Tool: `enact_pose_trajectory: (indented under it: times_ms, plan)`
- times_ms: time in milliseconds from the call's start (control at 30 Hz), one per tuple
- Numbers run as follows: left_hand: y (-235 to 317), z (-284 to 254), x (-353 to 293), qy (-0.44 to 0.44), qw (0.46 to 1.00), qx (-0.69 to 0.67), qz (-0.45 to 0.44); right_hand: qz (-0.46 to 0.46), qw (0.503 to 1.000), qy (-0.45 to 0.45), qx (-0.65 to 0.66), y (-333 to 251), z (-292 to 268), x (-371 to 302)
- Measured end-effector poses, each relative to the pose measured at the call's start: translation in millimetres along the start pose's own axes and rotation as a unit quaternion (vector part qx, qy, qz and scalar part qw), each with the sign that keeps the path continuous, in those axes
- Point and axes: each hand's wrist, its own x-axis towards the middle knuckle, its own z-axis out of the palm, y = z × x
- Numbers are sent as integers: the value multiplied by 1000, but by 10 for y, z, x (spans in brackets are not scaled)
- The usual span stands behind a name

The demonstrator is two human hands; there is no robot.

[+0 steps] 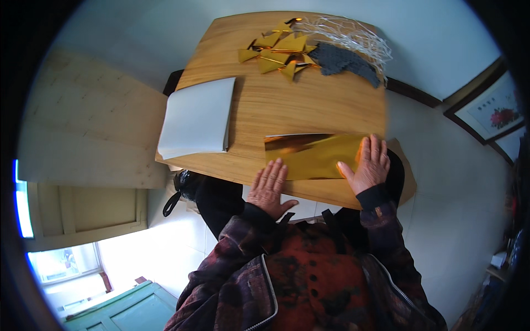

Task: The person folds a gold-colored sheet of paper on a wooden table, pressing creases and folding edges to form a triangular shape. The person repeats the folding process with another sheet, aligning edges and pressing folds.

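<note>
A shiny gold foil sheet (314, 160), looking folded into a long strip with a pale edge along its far side, lies near the table's front edge. My right hand (369, 168) rests flat on its right end, thumb spread away from the fingers. My left hand (269, 189) lies palm down at the table's front edge, fingers stretched out, fingertips at the strip's lower left corner. Neither hand grips anything. Left of the strip is a stack of white paper (197, 117) with a slightly curled surface.
Several folded gold foil pieces (276, 52) are heaped at the back of the wooden table (265, 105). Beside them lie a dark grey bumpy bundle (345, 60) and a tangle of whitish strings (353, 33). A framed flower picture (494, 110) stands against the wall at right.
</note>
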Motion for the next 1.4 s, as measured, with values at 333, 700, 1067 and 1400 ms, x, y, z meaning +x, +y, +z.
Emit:
enact_pose_trajectory:
  times_ms: [333, 700, 1067, 1400]
  plan:
    - [245, -147, 168, 10, 999, 39, 8, 34, 998, -48, 6, -13, -32, 25]
    - [810, 259, 338, -1, 988, -2, 155, 34, 999, -41, 11, -30, -51, 21]
    - [399, 27, -17, 16, 993, 26, 115, 32, 999, -35, 2, -28, -66, 13]
    - [56, -82, -224, 97, 994, 34, 45, 34, 999, -37, 2, -9, -18, 18]
